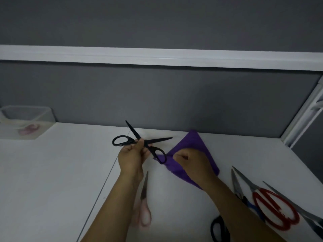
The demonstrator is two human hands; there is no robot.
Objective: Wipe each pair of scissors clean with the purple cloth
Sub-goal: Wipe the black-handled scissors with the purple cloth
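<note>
On the white table (61,172), near its far edge, the left hand (132,154) held a pair of black scissors (152,141) up off the surface. The fingers and thumb were curled around the pair close to the pivot, where the handles meet the blades. The blades stood spread wide apart, one pointing far and left, the other pointing right toward the purple cloth (192,140). One handle loop stuck out to the left of the hand and the other hung to the right, overlapping the cloth's left corner.

The cloth lay on the table just right of the black scissors, close to the grey partition (157,98). The right hand (190,158) rested on it with its fingers curled, pinching a bunched fold at the cloth's left side.

A pair of pink scissors (144,203) lay shut beneath the left forearm, tips pointing far. To the right of the right forearm lay red scissors (272,208) and blue scissors (236,182), their blades crossing (how they touched was unclear). Another grey pair (307,215) ran out of view at the right edge. A black handle (217,227) showed at the near edge, partly hidden by the right forearm. A clear container (26,123) sat at the far left, something pink and blurred inside.
</note>
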